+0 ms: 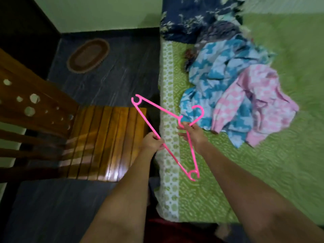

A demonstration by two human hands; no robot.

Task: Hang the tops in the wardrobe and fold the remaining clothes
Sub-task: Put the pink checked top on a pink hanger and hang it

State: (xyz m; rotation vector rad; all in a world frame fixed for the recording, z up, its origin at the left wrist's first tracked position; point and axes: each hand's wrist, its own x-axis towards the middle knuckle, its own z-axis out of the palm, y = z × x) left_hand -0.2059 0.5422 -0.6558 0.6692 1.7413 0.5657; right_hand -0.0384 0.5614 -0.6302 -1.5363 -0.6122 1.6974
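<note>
the job looked barely begun. the pink hanger [166,137] was bare, held up over the bed's [263,172] near edge. the left hand [152,142] curled round its long bar, and the right hand [188,131] pinched it by the hook. the clothes pile [233,95] lay in a heap on the bed, not hung, not folded. no wardrobe showed. the wooden chair [105,141] stood close on the left, with only a thin strip of floor [108,72] between it and the bed, so swinging the hanger needed care.

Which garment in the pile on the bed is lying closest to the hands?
The blue-and-white patterned garment; its lower edge lies just beyond the right hand, while the pink-and-white garment sits farther right.
</note>
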